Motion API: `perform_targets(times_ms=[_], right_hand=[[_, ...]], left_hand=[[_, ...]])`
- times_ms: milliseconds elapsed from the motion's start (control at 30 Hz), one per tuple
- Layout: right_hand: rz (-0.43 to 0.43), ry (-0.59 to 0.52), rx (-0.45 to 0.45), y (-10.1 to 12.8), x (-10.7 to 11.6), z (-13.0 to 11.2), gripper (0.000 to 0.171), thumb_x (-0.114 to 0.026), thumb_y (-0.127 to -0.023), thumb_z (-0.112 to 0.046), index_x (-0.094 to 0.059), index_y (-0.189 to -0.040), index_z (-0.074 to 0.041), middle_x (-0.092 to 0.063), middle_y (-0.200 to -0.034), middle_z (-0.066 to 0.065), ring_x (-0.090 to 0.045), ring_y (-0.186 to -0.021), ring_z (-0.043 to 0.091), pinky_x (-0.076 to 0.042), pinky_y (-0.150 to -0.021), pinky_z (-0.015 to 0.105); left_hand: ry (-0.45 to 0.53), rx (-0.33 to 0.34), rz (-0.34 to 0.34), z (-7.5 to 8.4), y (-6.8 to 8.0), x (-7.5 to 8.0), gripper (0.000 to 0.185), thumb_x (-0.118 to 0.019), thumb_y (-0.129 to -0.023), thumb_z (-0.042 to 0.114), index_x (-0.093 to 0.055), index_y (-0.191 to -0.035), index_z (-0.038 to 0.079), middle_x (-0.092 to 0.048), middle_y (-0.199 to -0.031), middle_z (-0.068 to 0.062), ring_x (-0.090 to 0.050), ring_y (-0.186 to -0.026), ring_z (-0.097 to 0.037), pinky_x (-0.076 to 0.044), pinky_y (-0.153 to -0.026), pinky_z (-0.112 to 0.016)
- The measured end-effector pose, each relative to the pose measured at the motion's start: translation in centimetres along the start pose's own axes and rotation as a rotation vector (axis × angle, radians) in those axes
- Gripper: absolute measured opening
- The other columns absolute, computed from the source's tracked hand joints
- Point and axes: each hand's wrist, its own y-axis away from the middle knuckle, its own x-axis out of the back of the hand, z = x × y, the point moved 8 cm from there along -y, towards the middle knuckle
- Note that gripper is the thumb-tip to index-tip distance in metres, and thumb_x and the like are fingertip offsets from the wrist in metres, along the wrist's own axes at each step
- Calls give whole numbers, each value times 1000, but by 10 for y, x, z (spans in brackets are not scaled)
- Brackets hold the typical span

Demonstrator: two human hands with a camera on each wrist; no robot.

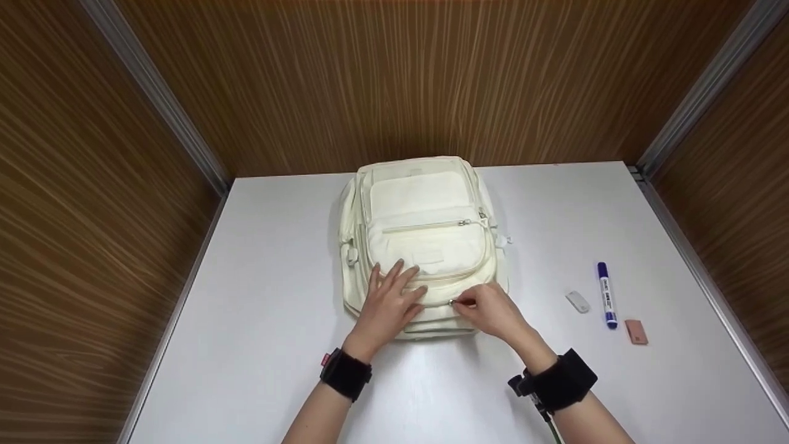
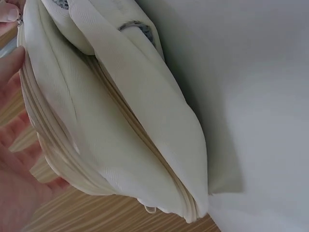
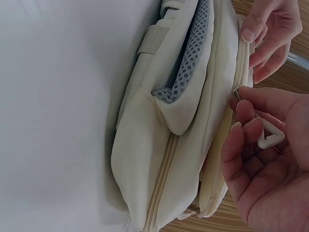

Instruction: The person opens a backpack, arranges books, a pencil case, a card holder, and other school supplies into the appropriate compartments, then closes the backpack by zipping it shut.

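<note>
The left hand [image 1: 391, 296] lies flat — grip released — on the cream backpack [image 1: 425, 209]; the right hand [image 1: 493, 311] pinches its zipper pull [image 1: 453, 302] — grip grasping — above the white tabletop [image 1: 259, 308].

Your right hand [image 3: 263, 164] pinches the zipper pull [image 3: 269, 136] on the cream backpack [image 3: 178, 121].

Your grip closes on the white triangular pull tab, thumb and fingers curled round it, right against the backpack's zipper seam. Just above the grip, your left hand's fingers [image 3: 263, 29] rest on the same seam. Beyond the grip, grey mesh padding [image 3: 190, 63] shows between the cream panels, and past the backpack lies the white bench [image 3: 58, 116].
</note>
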Motion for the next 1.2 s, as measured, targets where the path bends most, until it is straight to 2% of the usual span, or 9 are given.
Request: perform_targets(times_ms=[133, 333, 433, 600, 1000, 1200], right_hand=[[15, -6, 10, 2, 1, 2, 5, -75, -84, -8, -78, -80, -10, -72, -77, -2, -68, -72, 11, -55, -66, 31], [38, 40, 13, 3, 4, 5, 4, -76, -83, -10, -79, -82, -11, -73, -76, -3, -67, -69, 9, -54, -64, 30], [29, 60, -1, 3, 5, 8, 4, -76, -83, -12, -79, -81, -13, -71, -73, -5, -62, -63, 5, -51, -59, 28], [39, 64, -20, 5, 12, 18, 4, -76, -81, -11, -79, -79, -13, -69, -68, -8, -55, -57, 3, -46, -55, 27], [91, 96, -106, 10, 35, 47, 6, -74, -79, -11, -79, -78, -14, -69, -69, -7, -59, -61, 9, -48, -58, 31], [99, 150, -137, 9, 42, 60, 7, -72, -79, -11, -78, -77, -12, -70, -70, -4, -62, -64, 17, -49, -60, 37]], left_hand=[[-39, -8, -13, 3, -2, -6, 40, -68, -90, 42, -67, -126, 26, -47, -146, -7, -37, -137, -39, -19, -106, -69], [-66, -37, 48, 7, -2, -9, 26, -70, -89, 38, -75, -112, 27, -52, -142, -9, -41, -133, -43, -22, -103, -72], [-72, -48, 69, 8, -2, -9, 23, -71, -88, 36, -76, -108, 26, -54, -139, -10, -42, -132, -44, -24, -102, -73], [-47, -44, 66, 7, -2, -9, 20, -72, -88, 34, -77, -106, 26, -55, -138, -10, -42, -132, -45, -23, -101, -74], [119, -21, 72, -4, 1, -3, 12, -74, -89, 24, -79, -99, 22, -56, -137, -13, -39, -133, -48, -15, -101, -77], [128, -24, 63, -2, 2, -2, 10, -73, -89, 23, -79, -98, 22, -56, -137, -14, -39, -132, -49, -15, -100, -78]])
